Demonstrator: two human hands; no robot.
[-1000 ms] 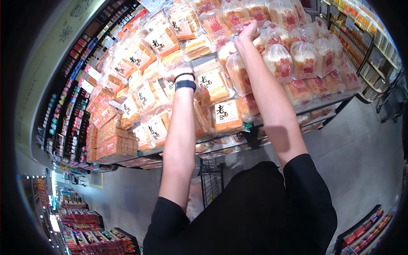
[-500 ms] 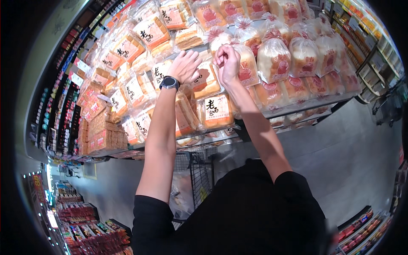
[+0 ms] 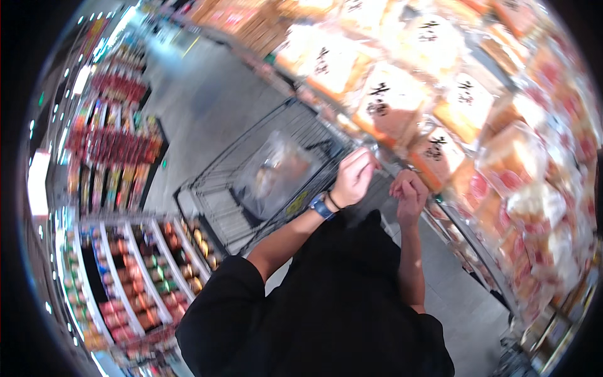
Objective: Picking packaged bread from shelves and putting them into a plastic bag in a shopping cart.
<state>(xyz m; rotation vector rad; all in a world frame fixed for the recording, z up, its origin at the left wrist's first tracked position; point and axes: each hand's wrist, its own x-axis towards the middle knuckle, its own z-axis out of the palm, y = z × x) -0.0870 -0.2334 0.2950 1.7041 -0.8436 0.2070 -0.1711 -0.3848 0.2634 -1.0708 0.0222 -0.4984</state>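
My left hand (image 3: 355,179), with a dark watch (image 3: 321,206) on its wrist, is held over the near side of a bread display, beside a shopping cart (image 3: 220,166). Its fingers are curled in, and nothing shows in them. Close to its right, my right hand (image 3: 409,190) is also closed, the fingers bent toward the palm with nothing visible inside. It hovers at the display's edge near a bagged loaf with a white label (image 3: 438,149). Inside the cart lies a clear plastic bag (image 3: 276,173) with blurred contents.
Packed sliced loaves (image 3: 392,97) cover the display ahead, with tied bags of bread (image 3: 515,163) at the right. Shelves of colourful packages (image 3: 129,270) stand at the lower left. A grey floor aisle (image 3: 201,94) runs beyond the cart.
My view has swung left, bringing the cart and its bag into sight. Both hands have drawn back from above the loaves toward my body and the display's near edge.
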